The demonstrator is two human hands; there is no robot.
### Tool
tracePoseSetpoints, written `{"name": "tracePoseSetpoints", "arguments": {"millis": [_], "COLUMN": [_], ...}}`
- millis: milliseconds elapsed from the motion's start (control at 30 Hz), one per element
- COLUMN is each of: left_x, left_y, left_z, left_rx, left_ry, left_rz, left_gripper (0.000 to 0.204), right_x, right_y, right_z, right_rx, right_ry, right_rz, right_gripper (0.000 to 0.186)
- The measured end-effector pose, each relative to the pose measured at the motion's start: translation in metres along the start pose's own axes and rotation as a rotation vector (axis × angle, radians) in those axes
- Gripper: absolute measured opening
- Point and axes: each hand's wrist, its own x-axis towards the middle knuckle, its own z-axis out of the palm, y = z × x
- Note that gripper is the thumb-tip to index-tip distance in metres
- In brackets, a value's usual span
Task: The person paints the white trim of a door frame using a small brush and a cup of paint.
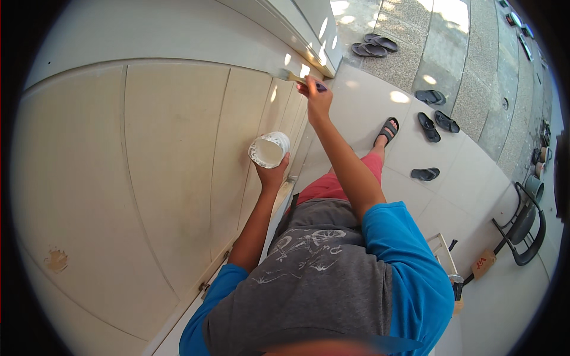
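My right hand (316,98) is closed round the handle of a paintbrush (295,78), whose bristles lie against or close to the panelled door (172,148) near its far edge. The bristles look pale, and the handle end is dark. Below and to the left, my left hand (274,174) grips a white paint tub (269,149) from underneath and the side. White paint fills part of the tub, and its rim is smeared with drips. The door is cream with vertical grooves, and a whiter band (160,35) runs along its top.
Several dark sandals (428,126) lie on the pale tiles (409,154), and a grey pair (374,46) rests on the paving. To the right stand a black chair (523,228) and a cardboard piece (484,263). A peeled patch (56,260) marks the door's left part.
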Motion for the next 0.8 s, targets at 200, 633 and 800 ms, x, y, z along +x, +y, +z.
{"name": "tracePoseSetpoints", "arguments": {"millis": [200,633,800], "left_x": [-0.008,-0.001,-0.008], "left_y": [0.002,0.017,0.009], "left_z": [-0.003,0.004,-0.002], "left_rx": [0.037,-0.026,-0.057], "left_ry": [0.028,0.004,0.026], "left_rz": [0.034,0.078,0.052], "left_gripper": [0.091,0.09,0.089], "right_x": [-0.011,0.012,-0.008], "right_y": [0.007,0.019,0.0], "right_z": [0.011,-0.014,0.026], "right_rx": [-0.174,-0.146,-0.2], "right_ry": [0.133,0.199,0.17], "right_rz": [-0.103,-0.113,-0.114], "right_gripper": [0.026,0.027,0.027]}}
